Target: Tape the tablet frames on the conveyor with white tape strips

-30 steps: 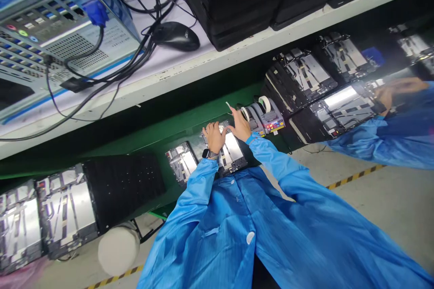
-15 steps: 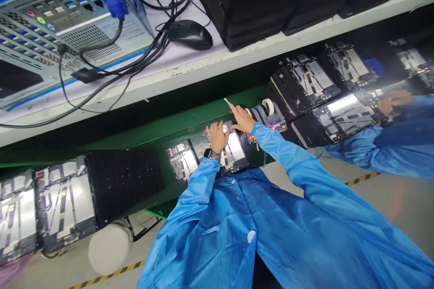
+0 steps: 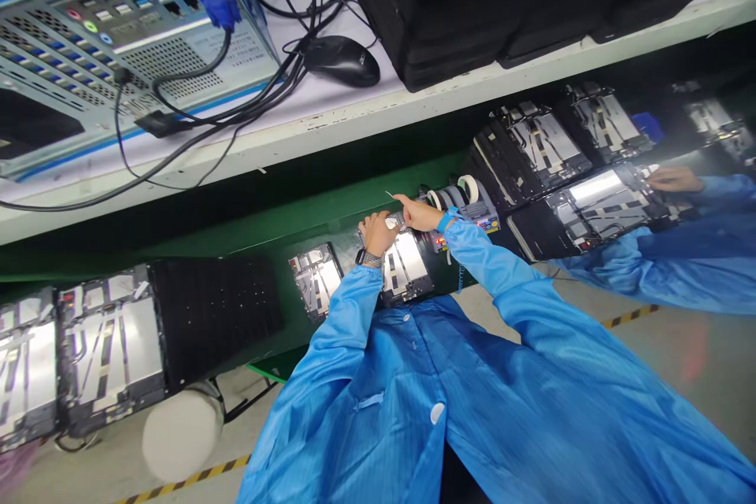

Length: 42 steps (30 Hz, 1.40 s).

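Note:
An opened tablet-like device with silver plates and black strips lies on the green conveyor belt in front of me. My left hand rests on its far edge, fingers curled against it. My right hand is above the device's far corner, pinching a small strip of white tape between fingertips. A grey tape dispenser with white rolls stands just right of my right hand.
A smaller opened unit lies left of mine, then a black perforated mat and more units. To the right a co-worker's hand in a blue sleeve works on other units. The shelf above holds a computer case, cables, a mouse and black cases.
My right hand has come away from the dispenser and moved left and down toward the device with the tape strip. My left hand stayed on the device. The view shifted slightly.

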{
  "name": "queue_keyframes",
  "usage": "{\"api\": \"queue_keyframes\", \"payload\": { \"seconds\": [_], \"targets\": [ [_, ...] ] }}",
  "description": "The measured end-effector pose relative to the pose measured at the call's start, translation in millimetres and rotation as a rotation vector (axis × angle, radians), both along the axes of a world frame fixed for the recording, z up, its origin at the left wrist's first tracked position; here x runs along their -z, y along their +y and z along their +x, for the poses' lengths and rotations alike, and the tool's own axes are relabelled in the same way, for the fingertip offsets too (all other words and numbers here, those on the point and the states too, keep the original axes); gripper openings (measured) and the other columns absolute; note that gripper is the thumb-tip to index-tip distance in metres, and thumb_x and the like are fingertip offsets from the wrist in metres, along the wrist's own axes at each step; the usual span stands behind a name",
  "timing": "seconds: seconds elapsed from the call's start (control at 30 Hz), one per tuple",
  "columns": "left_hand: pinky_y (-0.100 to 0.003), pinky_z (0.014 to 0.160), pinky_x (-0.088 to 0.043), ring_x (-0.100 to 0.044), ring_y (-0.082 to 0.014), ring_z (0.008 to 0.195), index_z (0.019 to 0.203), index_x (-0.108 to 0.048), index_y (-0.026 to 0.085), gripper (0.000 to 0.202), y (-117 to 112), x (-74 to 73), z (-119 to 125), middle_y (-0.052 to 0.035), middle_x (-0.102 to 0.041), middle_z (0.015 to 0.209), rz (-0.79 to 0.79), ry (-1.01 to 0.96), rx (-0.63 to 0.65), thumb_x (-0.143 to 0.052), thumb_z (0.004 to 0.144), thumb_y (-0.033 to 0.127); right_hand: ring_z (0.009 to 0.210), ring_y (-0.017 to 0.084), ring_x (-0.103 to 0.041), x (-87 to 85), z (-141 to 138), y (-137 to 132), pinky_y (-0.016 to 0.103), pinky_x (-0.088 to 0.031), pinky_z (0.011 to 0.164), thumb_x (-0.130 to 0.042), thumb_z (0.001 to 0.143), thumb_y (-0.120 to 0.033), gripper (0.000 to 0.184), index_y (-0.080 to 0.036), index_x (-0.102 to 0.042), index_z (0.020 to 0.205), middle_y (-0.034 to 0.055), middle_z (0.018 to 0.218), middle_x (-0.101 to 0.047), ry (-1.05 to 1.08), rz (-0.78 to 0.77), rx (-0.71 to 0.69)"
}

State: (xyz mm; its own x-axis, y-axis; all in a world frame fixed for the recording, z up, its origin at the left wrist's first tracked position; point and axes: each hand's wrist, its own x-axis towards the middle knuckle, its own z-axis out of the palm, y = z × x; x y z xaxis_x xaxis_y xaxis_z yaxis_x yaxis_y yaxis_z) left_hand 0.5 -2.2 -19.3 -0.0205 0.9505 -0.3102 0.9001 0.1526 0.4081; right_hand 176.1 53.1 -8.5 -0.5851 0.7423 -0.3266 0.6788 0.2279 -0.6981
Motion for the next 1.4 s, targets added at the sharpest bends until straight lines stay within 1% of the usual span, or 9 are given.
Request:
{"api": "queue_keyframes", "payload": {
  "seconds": [0.2,0.43,0.57,0.67,0.77,0.9,1.1,1.2,1.4],
  "targets": [
    [-0.05,0.109,-0.033,-0.052,-0.0342,0.128,0.131,-0.065,0.026,0.048,2,2.5,0,-0.0122,-0.065,0.134,0.012,-0.012,-0.008,-0.068,0.089,0.049,0.087,0.025,-0.071,-14.7,-14,2,0.028,-0.045,0.072,-0.067,0.083,-0.006,0.095,-0.018,-0.02,0.164,0.0057,0.091,-0.076,-0.209,0.054,-0.063],
    [-0.05,0.108,-0.033,-0.053,-0.0345,0.127,0.13,-0.065,0.025,0.049,2,7.7,-1,-0.0134,-0.066,0.133,0.036,-0.004,0.001,-0.068,0.089,0.051,0.099,0.03,-0.073,-21.3,-20,-3,0.032,-0.046,0.079,-0.072,0.085,-0.011,0.102,-0.019,-0.012,0.167,0.0093,0.096,-0.077,-0.274,0.094,-0.077],
    [-0.05,0.106,-0.033,-0.054,-0.0346,0.125,0.13,-0.066,0.025,0.049,1,8.6,-1,-0.0132,-0.067,0.132,0.044,0.005,0.003,-0.068,0.089,0.053,0.111,0.033,-0.068,-22.0,-20,-1,0.035,-0.045,0.088,-0.081,0.082,-0.019,0.107,-0.023,-0.016,0.167,0.014,0.118,-0.073,-0.298,0.131,-0.052],
    [-0.049,0.106,-0.034,-0.054,-0.034,0.125,0.129,-0.067,0.026,0.049,1,8.9,-2,-0.0124,-0.068,0.131,0.042,0.0,0.0,-0.068,0.088,0.054,0.12,0.034,-0.062,-20.6,-13,4,0.037,-0.042,0.096,-0.091,0.075,-0.028,0.121,-0.023,-0.013,0.167,0.0177,0.136,-0.062,-0.296,0.143,0.024],
    [-0.049,0.106,-0.033,-0.053,-0.0334,0.126,0.127,-0.067,0.027,0.048,3,10.1,-3,-0.0111,-0.068,0.131,0.029,-0.012,-0.003,-0.07,0.087,0.054,0.122,0.033,-0.058,-15.5,-5,6,0.04,-0.039,0.102,-0.094,0.071,-0.036,0.129,-0.02,-0.01,0.167,0.0199,0.141,-0.057,-0.242,0.101,0.096],
    [-0.049,0.105,-0.033,-0.053,-0.0335,0.127,0.125,-0.068,0.029,0.048,9,10.1,-5,-0.0104,-0.067,0.133,-0.013,-0.015,0.001,-0.071,0.085,0.056,0.115,0.03,-0.059,-2.3,1,3,0.042,-0.038,0.104,-0.092,0.071,-0.037,0.127,-0.015,-0.011,0.167,0.0185,0.134,-0.059,-0.146,0.03,0.145],
    [-0.048,0.105,-0.033,-0.051,-0.0338,0.13,0.123,-0.067,0.03,0.049,17,3.7,-6,-0.0093,-0.066,0.135,-0.098,-0.004,0.012,-0.072,0.083,0.059,0.098,0.026,-0.062,27.5,8,-12,0.037,-0.049,0.086,-0.083,0.077,-0.038,0.117,-0.016,-0.012,0.167,0.0089,0.108,-0.064,-0.041,-0.007,0.195],
    [-0.048,0.105,-0.033,-0.052,-0.0345,0.13,0.122,-0.067,0.031,0.05,20,4.2,-7,-0.0089,-0.066,0.134,-0.118,-0.004,0.021,-0.073,0.081,0.06,0.091,0.024,-0.063,39.9,11,-21,0.036,-0.051,0.083,-0.079,0.079,-0.043,0.113,-0.018,-0.013,0.167,0.0074,0.105,-0.064,0.014,-0.006,0.259],
    [-0.052,0.106,-0.033,-0.053,-0.0363,0.129,0.119,-0.068,0.029,0.053,25,13.1,-11,-0.0114,-0.068,0.131,-0.111,-0.03,0.017,-0.077,0.076,0.061,0.09,0.025,-0.063,43.8,4,-31,0.037,-0.052,0.084,-0.076,0.078,-0.035,0.11,-0.017,-0.012,0.167,0.0077,0.105,-0.063,0.021,-0.012,0.355]
  ]
}}
